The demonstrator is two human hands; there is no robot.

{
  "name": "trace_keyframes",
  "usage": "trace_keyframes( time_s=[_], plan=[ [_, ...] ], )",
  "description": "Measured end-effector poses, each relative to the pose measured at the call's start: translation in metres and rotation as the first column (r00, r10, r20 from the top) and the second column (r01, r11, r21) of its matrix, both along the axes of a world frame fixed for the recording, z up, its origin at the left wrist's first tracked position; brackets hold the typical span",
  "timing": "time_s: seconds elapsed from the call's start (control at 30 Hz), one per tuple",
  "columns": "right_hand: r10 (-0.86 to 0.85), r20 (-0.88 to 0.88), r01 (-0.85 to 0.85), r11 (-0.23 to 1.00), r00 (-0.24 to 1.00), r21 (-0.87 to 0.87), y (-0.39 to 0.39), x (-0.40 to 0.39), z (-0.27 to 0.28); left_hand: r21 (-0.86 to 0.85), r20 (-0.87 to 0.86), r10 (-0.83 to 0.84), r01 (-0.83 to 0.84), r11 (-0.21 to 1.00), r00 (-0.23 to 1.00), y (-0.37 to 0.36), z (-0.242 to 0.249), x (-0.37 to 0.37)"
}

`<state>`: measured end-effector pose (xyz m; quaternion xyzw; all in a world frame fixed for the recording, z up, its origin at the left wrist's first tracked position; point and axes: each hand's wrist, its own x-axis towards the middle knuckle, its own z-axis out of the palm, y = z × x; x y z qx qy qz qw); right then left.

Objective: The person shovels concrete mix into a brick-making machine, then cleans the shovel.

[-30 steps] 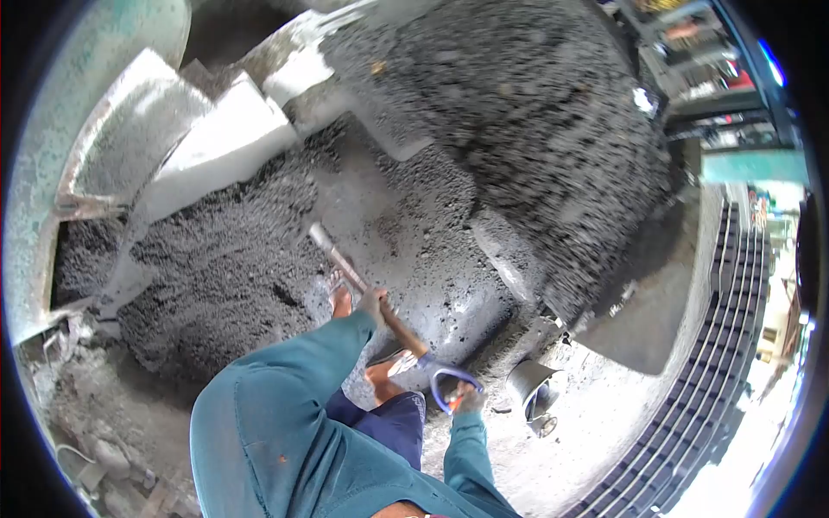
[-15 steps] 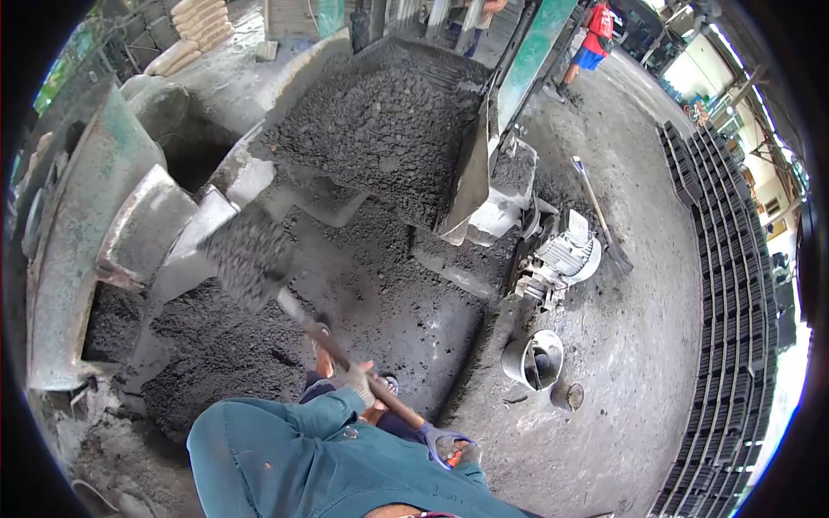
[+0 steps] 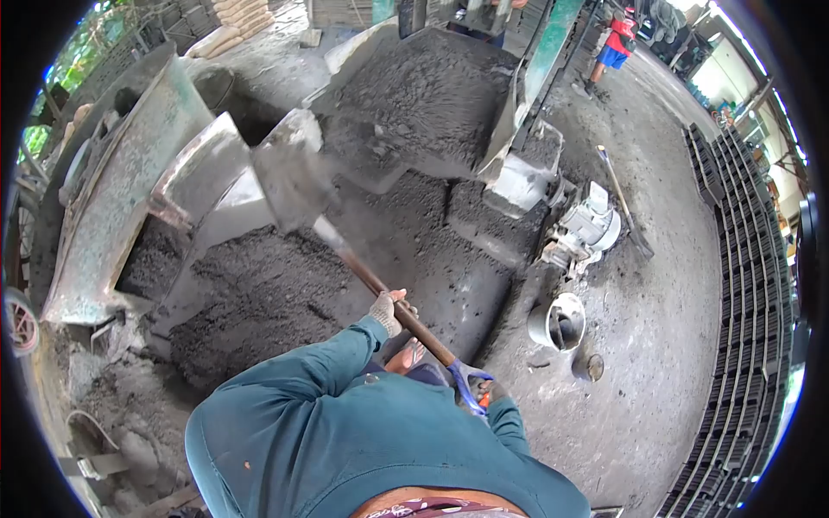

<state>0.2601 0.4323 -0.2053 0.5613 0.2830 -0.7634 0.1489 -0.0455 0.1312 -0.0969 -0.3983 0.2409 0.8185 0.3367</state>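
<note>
My left hand, in a pale knitted glove, is wrapped round the brown shaft of a shovel. At the shaft's end, my right hand holds the blue handle. The blade is smeared by motion and points away from me, beside a pale metal chute edge; whether it carries material cannot be made out. Beyond it lies a large dark heap in a metal hopper. More dark loose material lies on the floor to the left of the shaft.
To the right stand a motor, a white bucket and a small can. A second shovel lies on the floor. Stacked dark blocks line the far right. A person in red stands at the back.
The shovel blade has moved forward and away from me, and the dark load seen on it earlier no longer shows clearly. Both hands keep their hold. The camera view has shifted.
</note>
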Motion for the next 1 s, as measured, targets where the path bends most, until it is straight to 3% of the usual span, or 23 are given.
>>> trace_keyframes(
  time_s=[0.1, 0.17, 0.23, 0.3, 0.33, 0.37, 0.43, 0.53, 0.63, 0.67, 0.7, 0.77, 0.83, 0.9, 1.0],
  plan=[
    [0.220, -0.022, -0.211, 0.957, 0.975, 0.198, -0.021, 0.016, 0.050, -0.035, 0.121, 0.142, -0.139, 0.990, 0.982, -0.059, -0.044, 0.064],
    [0.276, -0.166, -0.221, 0.932, 0.947, 0.286, -0.041, 0.020, 0.075, -0.136, 0.218, 0.265, -0.240, 0.961, 0.939, -0.096, -0.050, 0.107],
    [0.336, -0.115, -0.269, 0.882, 0.935, 0.386, -0.069, 0.003, 0.111, -0.192, 0.320, 0.411, -0.366, 0.910, 0.853, -0.131, -0.067, 0.151],
    [0.586, -0.071, -0.470, 0.710, 0.807, 0.524, -0.124, -0.037, 0.210, -0.236, 0.370, 0.479, -0.418, 0.877, 0.796, -0.163, -0.062, 0.183],
    [0.582, -0.147, -0.456, 0.749, 0.800, 0.480, -0.145, -0.049, 0.233, -0.230, 0.377, 0.516, -0.462, 0.856, 0.769, -0.180, -0.067, 0.198],
    [0.567, -0.223, -0.441, 0.787, 0.793, 0.431, -0.163, -0.059, 0.244, -0.225, 0.383, 0.550, -0.502, 0.835, 0.742, -0.194, -0.069, 0.213],
    [0.664, -0.323, -0.459, 0.719, 0.674, 0.521, -0.191, -0.080, 0.245, -0.252, 0.379, 0.632, -0.582, 0.773, 0.676, -0.215, -0.069, 0.230],
    [0.819, -0.344, -0.507, 0.560, 0.459, 0.656, -0.238, -0.096, 0.293, -0.298, 0.280, 0.706, -0.640, 0.708, 0.651, -0.237, -0.091, 0.250],
    [0.738, -0.584, -0.453, 0.671, 0.337, 0.587, -0.262, -0.105, 0.315, -0.180, 0.188, 0.657, -0.632, 0.754, 0.730, -0.254, -0.113, 0.248],
    [0.591, -0.710, -0.462, 0.788, 0.383, 0.407, -0.269, -0.107, 0.318, -0.114, 0.147, 0.591, -0.579, 0.807, 0.793, -0.256, -0.113, 0.243],
    [0.579, -0.710, -0.523, 0.781, 0.399, 0.343, -0.266, -0.114, 0.316, -0.123, 0.133, 0.590, -0.577, 0.807, 0.796, -0.254, -0.114, 0.236],
    [0.555, -0.708, -0.626, 0.753, 0.437, 0.203, -0.254, -0.134, 0.303, -0.145, 0.102, 0.585, -0.570, 0.809, 0.805, -0.232, -0.032, 0.203],
    [0.688, -0.544, -0.698, 0.675, 0.481, 0.237, -0.247, -0.162, 0.269, -0.008, 0.186, 0.569, -0.578, 0.816, 0.801, -0.219, 0.000, 0.164],
    [0.746, -0.437, -0.769, 0.617, 0.502, 0.170, -0.243, -0.192, 0.235, 0.167, 0.293, 0.633, -0.691, 0.704, 0.716, -0.216, -0.054, 0.136],
    [0.769, -0.349, -0.821, 0.571, 0.535, -0.001, -0.254, -0.238, 0.189, 0.470, 0.244, 0.412, -0.478, 0.742, 0.878, -0.200, 0.010, 0.103]
  ],
)
